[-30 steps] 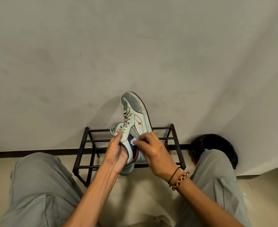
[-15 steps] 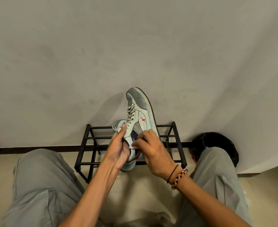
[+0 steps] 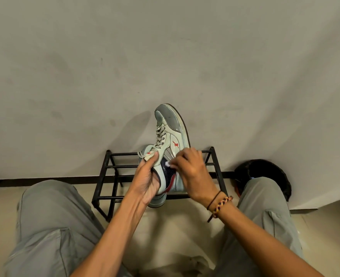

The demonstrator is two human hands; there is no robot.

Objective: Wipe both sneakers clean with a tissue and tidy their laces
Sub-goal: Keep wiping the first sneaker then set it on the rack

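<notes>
Bare forearms, grey trousers (image 3: pixel 51 226), braided wristband (image 3: pixel 222 204) and dark cord on right wrist

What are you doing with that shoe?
A person is cleaning a sneaker. The left hand grips it at the collar, toe pointing up toward the wall. The right hand pinches a small white tissue against the shoe's dark side panel. Behind it stands a black shoe rack. The laces look threaded, ends loose.

black metal rack (image 3: pixel 113 198) against wall (image 3: pixel 165 56) (dark round object (image 3: pixel 265 172) beside).
</notes>
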